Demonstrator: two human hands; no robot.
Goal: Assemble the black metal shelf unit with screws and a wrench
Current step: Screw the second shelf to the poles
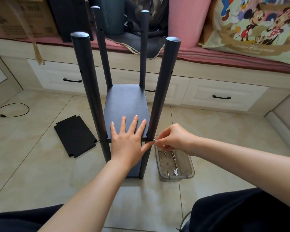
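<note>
Black shelf unit, pink cushion

The left hand hides the shelf's front edge; tray hardware is too small to identify.

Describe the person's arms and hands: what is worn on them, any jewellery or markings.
Both forearms are bare, with no sleeves in view. The left hand and right hand wear no gloves, rings, watch or bracelets. The fingernails on the left hand's fingers are short, with a pale glossy look. No marks visible.

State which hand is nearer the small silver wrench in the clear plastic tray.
Right. The right hand hovers over the tray's far end; the left hand lies on the black shelf panel.
</note>
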